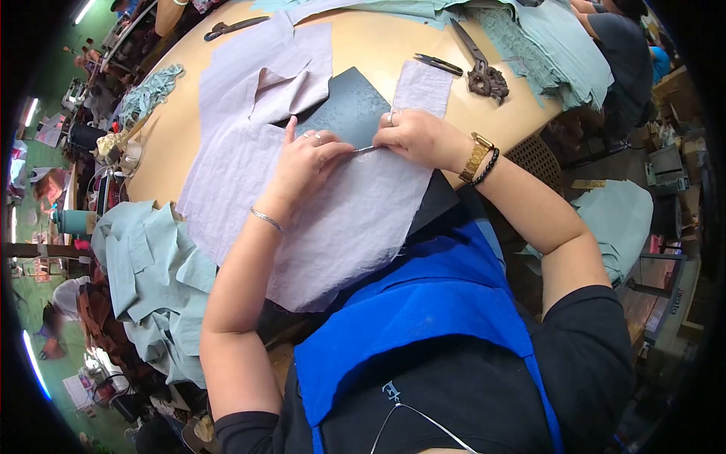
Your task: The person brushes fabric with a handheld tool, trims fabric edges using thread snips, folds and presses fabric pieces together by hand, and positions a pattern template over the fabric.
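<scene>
A large light lilac cloth (340,227) hangs over the table's near edge and my lap, with more of it spread on the table to the left. My left hand (311,155) pinches the cloth's upper edge, its index finger raised. To the right, my right hand (412,138) pinches the same edge with closed fingers. A thin dark strip or tool (364,150) shows between the two hands; its kind is unclear. Just beyond them lies a dark flat board (344,106), partly under the cloth. A small lilac piece (422,87) lies behind my right hand.
On the wooden table (178,113) are large scissors (478,64), small snips (438,63) and a dark-handled tool (234,27). Green cloth is stacked (563,53) at the back right and heaped (155,272) at the left. Another person (620,60) is at the upper right.
</scene>
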Tool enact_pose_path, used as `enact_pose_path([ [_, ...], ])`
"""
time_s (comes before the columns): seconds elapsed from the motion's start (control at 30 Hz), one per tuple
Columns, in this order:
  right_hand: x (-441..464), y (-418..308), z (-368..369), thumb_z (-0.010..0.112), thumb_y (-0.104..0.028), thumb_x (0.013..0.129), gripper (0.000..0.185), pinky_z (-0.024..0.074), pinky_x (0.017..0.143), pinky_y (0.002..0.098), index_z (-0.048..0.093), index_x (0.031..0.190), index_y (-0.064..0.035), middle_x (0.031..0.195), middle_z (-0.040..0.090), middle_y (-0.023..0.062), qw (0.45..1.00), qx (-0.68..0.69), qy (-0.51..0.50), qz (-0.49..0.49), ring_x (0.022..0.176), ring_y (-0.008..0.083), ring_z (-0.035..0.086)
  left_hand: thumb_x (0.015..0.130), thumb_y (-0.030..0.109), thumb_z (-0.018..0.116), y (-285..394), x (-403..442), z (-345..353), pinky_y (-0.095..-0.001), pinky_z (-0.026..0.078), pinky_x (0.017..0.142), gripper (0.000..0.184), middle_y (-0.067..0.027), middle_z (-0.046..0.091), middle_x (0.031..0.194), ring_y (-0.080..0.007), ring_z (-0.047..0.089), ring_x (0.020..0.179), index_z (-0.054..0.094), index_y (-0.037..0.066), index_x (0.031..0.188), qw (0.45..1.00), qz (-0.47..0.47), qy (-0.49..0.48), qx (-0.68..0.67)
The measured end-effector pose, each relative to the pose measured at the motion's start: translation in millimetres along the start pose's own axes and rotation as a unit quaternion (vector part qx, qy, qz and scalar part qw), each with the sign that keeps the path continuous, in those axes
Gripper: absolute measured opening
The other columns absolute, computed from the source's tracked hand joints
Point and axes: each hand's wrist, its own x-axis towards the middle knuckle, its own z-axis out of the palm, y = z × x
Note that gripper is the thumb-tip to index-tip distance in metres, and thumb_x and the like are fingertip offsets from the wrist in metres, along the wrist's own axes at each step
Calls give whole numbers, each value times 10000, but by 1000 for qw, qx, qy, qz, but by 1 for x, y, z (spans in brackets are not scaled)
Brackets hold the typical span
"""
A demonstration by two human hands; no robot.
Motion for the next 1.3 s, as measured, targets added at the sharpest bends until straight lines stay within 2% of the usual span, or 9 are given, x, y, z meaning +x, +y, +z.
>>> enact_pose_path([
  [0.13, -10, -2, 5, 594, -69, 828, 142, 531, 776, 347, 676, 943, -62, 957, 637, 70, 994, -81, 32, -62, 885, 249, 643, 856, 178, 682, -13, -6, 2, -554, 290, 1138, 201, 74, 669, 957, -150, 637, 930, 739, 287, 1015, 997, 54, 29, 53],
  [0.23, -13, -6, 9, 557, -74, 841, 191, 531, 805, 336, 671, 993, -56, 992, 626, 62, 991, -114, 28, -65, 918, 237, 635, 843, 169, 680, -15, -7, 2, -522, 337, 1121, 213, 81, 664, 952, -139, 632, 914, 742, 297, 1002, 990, 94, 50, 94],
  [0.33, -11, -19, 9, 550, -82, 843, 250, 528, 803, 333, 666, 1063, -56, 985, 623, 77, 986, -163, 16, -38, 923, 247, 631, 841, 168, 670, -15, -8, 2, -496, 371, 1104, 220, 85, 661, 954, -135, 632, 917, 741, 300, 1001, 985, 119, 55, 110],
  [0.63, -5, -53, 30, 544, -148, 854, 287, 471, 788, 343, 649, 1109, -69, 1035, 645, 73, 959, -280, 41, 7, 948, 217, 618, 850, 164, 655, -14, -12, 4, -479, 367, 1106, 231, 84, 663, 980, -134, 631, 949, 735, 298, 1020, 986, 103, 67, 114],
  [0.93, 0, -59, 38, 545, -112, 849, 282, 535, 741, 333, 631, 1096, -5, 1025, 629, 95, 971, -237, 24, 30, 947, 228, 612, 849, 188, 646, -53, -19, -1, -486, 390, 1073, 184, 94, 676, 984, -114, 649, 946, 739, 286, 973, 984, 82, 102, 121],
  [0.97, 1, -60, 39, 546, -109, 849, 287, 536, 743, 336, 629, 1103, -4, 1016, 626, 96, 972, -232, 24, 34, 947, 232, 612, 826, 163, 693, -57, -20, -2, -461, 361, 1103, 226, 102, 682, 976, -95, 652, 933, 740, 290, 1007, 985, 69, 97, 128],
  [1.03, 3, -60, 40, 548, -104, 848, 298, 539, 746, 342, 625, 1116, -1, 999, 621, 99, 974, -220, 22, 41, 947, 240, 612, 834, 168, 686, -61, -20, -1, -460, 359, 1103, 222, 101, 681, 973, -95, 653, 925, 741, 293, 1008, 986, 56, 97, 124],
  [1.23, 12, -66, 34, 548, -114, 859, 318, 551, 716, 349, 618, 1156, -25, 994, 619, 98, 978, -201, 21, 52, 951, 250, 614, 857, 187, 652, -61, -22, -1, -485, 374, 1092, 204, 96, 683, 994, -98, 655, 951, 738, 298, 1005, 985, 47, 91, 141],
  [1.3, 17, -69, 30, 524, -96, 868, 391, 556, 748, 370, 579, 1252, -45, 1033, 609, 130, 979, -191, -13, 71, 955, 279, 611, 860, 191, 640, -60, -22, -2, -498, 380, 1088, 203, 95, 683, 1008, -101, 654, 973, 737, 300, 1001, 984, 45, 87, 149],
])
